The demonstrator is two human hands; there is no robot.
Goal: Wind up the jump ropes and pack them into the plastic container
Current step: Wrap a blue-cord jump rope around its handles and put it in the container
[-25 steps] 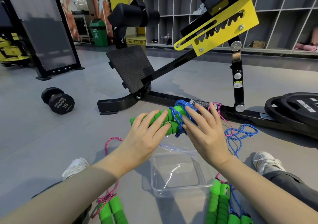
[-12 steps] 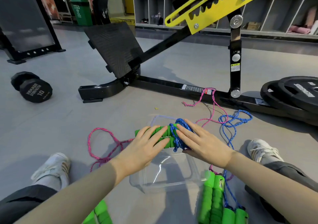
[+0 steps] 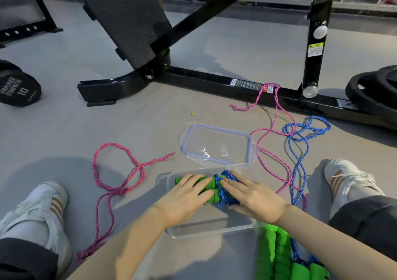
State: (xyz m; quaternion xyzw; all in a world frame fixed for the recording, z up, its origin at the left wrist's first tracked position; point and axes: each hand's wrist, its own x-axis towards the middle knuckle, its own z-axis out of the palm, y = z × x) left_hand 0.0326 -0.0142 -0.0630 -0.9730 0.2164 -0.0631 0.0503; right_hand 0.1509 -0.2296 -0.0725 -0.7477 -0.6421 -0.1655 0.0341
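- The left hand (image 3: 184, 200) and right hand (image 3: 255, 198) lie side by side, palms down, on a wound jump rope (image 3: 212, 197).
- The left hand's fingers (image 3: 199, 185) are straight and spread flat across the rope's green foam handles, pressing on them rather than curling round them.
- The right hand's fingers (image 3: 232, 183) are straight too, resting on the blue cord (image 3: 222, 193) that is wrapped around the handles.
- The wound jump rope sits inside the plastic container (image 3: 210, 228), towards its far side, with the handles lying crosswise.
- The plastic container is clear and stands on the grey floor (image 3: 150, 129) between the person's legs.
- A clear lid (image 3: 214, 144) with a bluish rim lies on the floor just beyond the container.
- To the left, a loose pink rope (image 3: 116, 170) forms a loop on the floor and trails back towards the left shoe (image 3: 43, 202).
- To the right, a second pink rope (image 3: 277, 129) runs from the bench frame (image 3: 193, 79) down past the lid.
- A loose blue rope (image 3: 300, 142) lies tangled beside that pink rope.
- More green handles (image 3: 277, 256) lie on the floor at the lower right, just beside the container, partly under the right forearm.
- The right shoe (image 3: 343, 176) rests near the loose ropes.
- A black dumbbell (image 3: 17, 88) sits at the far left, and black weight plates (image 3: 376, 90) at the far right.
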